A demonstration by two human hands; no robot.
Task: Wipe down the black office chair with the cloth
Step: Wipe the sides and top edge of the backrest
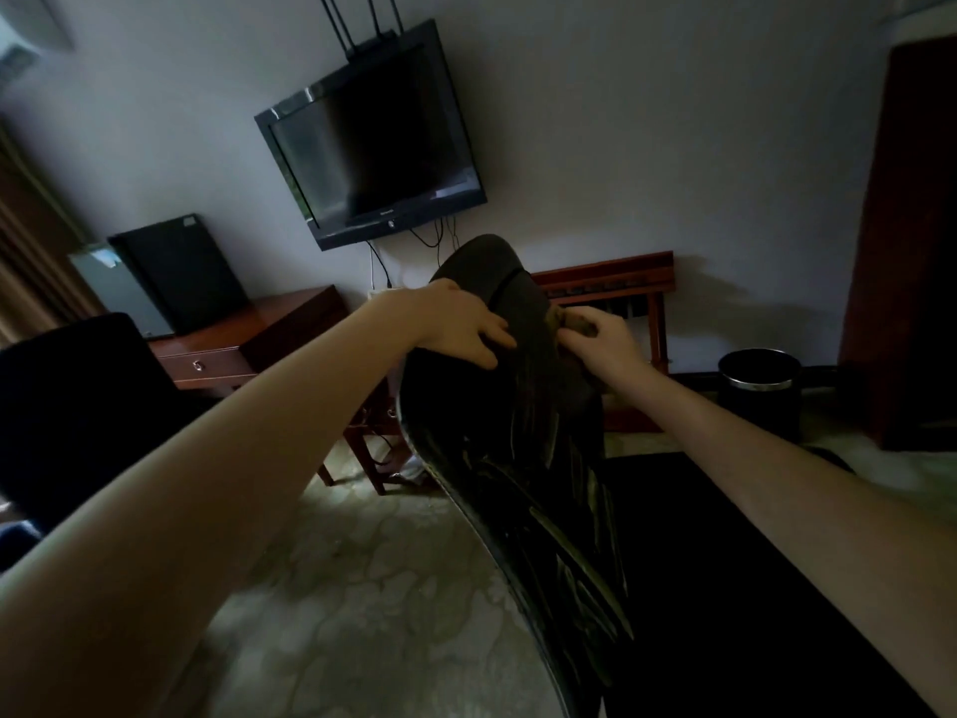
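The black office chair (523, 437) is tilted across the middle of the view, its backrest running from the lower right up to the headrest (497, 272) at centre. My left hand (461, 323) rests on the upper backrest just below the headrest, fingers spread and bent over the surface. My right hand (600, 339) is at the right edge of the chair top and pinches a small dark olive cloth (572, 321) against it. Most of the cloth is hidden by my fingers.
A wall-mounted TV (373, 137) hangs above. A wooden desk (248, 339) with a black box stands at left, and a dark chair (72, 406) nearer left. A red wooden rack (616, 287) and black bin (758, 386) sit at right. Patterned carpet (373, 588) lies below.
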